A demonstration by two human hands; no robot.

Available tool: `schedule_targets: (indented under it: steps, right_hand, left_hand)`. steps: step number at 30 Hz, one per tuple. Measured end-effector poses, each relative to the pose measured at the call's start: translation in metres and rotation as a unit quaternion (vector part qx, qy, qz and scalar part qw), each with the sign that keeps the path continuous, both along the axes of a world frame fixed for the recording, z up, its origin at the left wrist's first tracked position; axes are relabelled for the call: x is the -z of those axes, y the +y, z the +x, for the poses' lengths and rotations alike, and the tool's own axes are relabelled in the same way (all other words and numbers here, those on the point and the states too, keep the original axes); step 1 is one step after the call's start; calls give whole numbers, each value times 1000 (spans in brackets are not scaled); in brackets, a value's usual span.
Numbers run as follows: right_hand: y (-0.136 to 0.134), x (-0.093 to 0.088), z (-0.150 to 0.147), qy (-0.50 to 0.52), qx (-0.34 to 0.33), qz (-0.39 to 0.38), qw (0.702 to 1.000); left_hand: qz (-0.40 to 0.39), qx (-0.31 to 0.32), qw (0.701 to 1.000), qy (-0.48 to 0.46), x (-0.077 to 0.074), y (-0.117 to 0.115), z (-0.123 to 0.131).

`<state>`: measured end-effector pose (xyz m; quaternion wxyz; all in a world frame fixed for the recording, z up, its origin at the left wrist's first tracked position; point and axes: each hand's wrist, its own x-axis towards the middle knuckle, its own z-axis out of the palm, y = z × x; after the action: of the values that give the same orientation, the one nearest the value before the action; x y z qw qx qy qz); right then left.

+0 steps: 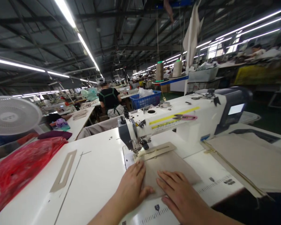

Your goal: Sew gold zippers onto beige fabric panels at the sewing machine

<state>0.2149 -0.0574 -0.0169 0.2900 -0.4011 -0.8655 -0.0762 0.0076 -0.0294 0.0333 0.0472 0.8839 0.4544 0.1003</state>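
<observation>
A beige fabric panel point(168, 162) lies on the white sewing table under the head of the sewing machine point(184, 115). Along its far edge runs a zipper strip with a slotted beige template point(158, 150) around it, close to the presser foot point(137, 151). My left hand point(133, 184) rests flat on the panel's left edge, fingertips near the foot. Flat on the panel's near part is my right hand point(178, 190), fingers stretched out. Neither hand grips anything. Part of the panel is hidden beneath the hands.
Another slotted template point(64, 172) lies on the table at left, beside red plastic wrapping point(32, 165) and a white fan point(12, 115). Pink thread snips point(184, 117) sit on the machine arm. More beige fabric with a zipper point(248, 159) lies right. A person point(110, 98) works ahead.
</observation>
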Motion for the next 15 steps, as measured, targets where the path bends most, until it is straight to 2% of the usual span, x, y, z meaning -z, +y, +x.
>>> schedule_targets:
  steps: [2, 4, 7, 9, 11, 12, 13, 14, 15]
  right_hand:
    - [6, 1, -2, 12, -4, 18, 1000]
    - [15, -3, -3, 23, -21, 27, 999]
    - [25, -21, 1, 52, -37, 33, 997]
    - [22, -33, 6, 86, -26, 57, 994]
    - [13, -38, 9, 134, -8, 51, 990]
    - [8, -36, 8, 170, 0, 13, 985]
    - [4, -32, 4, 197, -7, -81, 977]
    - [3, -26, -2, 229, -4, -207, 951]
    - [4, -19, -12, 277, -5, -337, 900]
  left_hand:
    - [-13, 8, 1000, -6, -3, -3, 3]
    - [-17, 46, 999, -23, -5, -6, 6]
    - [-16, 80, 995, -64, -5, -6, 12]
    - [-42, 47, 992, -114, -3, -1, 13]
    - [-90, -28, 976, -194, -1, 5, 11]
    - [-122, -68, 959, -246, 0, 8, 9]
    - [-159, -97, 935, -303, 2, 10, 8]
    - [-199, -110, 904, -362, 4, 12, 7]
    - [-242, -100, 871, -416, 6, 14, 6]
